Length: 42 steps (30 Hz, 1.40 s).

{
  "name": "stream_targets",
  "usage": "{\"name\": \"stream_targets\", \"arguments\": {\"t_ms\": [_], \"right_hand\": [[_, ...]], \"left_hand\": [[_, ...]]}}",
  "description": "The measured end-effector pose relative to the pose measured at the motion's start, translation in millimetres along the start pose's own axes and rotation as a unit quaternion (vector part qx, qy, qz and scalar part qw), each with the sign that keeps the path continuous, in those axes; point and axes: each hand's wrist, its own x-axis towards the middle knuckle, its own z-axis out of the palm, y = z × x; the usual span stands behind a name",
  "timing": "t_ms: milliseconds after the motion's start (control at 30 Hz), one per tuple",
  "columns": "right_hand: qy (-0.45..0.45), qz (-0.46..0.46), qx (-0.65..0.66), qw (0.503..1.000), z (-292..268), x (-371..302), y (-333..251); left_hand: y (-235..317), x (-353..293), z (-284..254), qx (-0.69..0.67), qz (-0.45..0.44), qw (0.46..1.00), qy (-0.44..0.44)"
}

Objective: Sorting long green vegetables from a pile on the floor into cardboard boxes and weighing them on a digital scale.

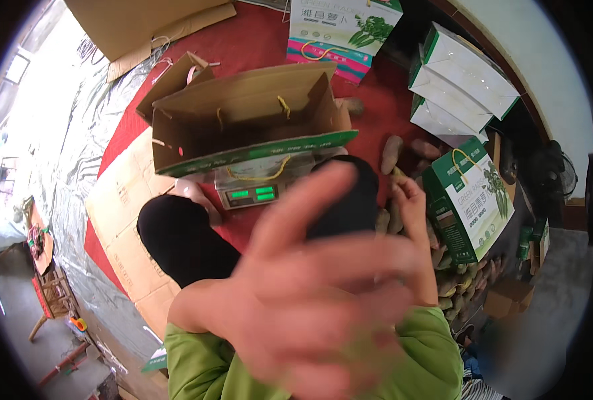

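Observation:
My left hand (pixel 316 280) is raised close in front, large and smeared by motion. Its fingers look stretched and spread, and I make out nothing held. Farther right, my right hand (pixel 408 200) is lowered beside long brownish-red roots (pixel 391 153) on the floor. Its fingers are bent together; what is between them is too small to tell. An open cardboard carton (pixel 256 150) with green edging and yellow cord handles stands beyond my knees, its top facing me. Partly below it is a scale (pixel 251 195) with lit green digits.
A green-and-white gift box (pixel 473 203) stands at right, beside a pile of roots (pixel 466 287). White cartons (pixel 466 80) and another printed box (pixel 343 27) lie farther back. Flattened cardboard (pixel 130 213) covers the floor at left, near a low chair (pixel 53 293).

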Motion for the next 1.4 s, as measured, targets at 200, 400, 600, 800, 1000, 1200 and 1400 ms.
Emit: {"name": "stream_targets", "arguments": {"t_ms": [200, 400, 600, 800, 1000, 1200, 1400], "right_hand": [[-0.057, 0.095, 0.034, 0.993, 21, -56, 57], [-0.104, 0.108, -0.111, 0.982, 52, -95, 135], [-0.086, 0.163, -0.133, 0.974, 46, -124, 117], [-0.080, 0.199, -0.104, 0.971, 49, -123, 112], [-0.067, 0.197, -0.066, 0.976, 53, -120, 118], [-0.021, 0.163, -0.080, 0.983, 37, -122, 120], [0.167, 0.250, 0.042, 0.953, -20, -124, 157]], "left_hand": [[41, -15, 22, 0.010, 0.003, 0.989, -0.149], [18, -51, 29, 0.090, 0.115, 0.918, -0.368], [-21, -90, -3, 0.193, -0.074, 0.932, -0.298], [-66, -106, -58, 0.312, -0.156, 0.912, -0.214], [-108, -125, -77, 0.345, -0.225, 0.902, -0.128], [-110, -134, -89, 0.429, -0.115, 0.882, -0.155], [-103, -134, -91, 0.481, -0.086, 0.866, -0.111]]}}
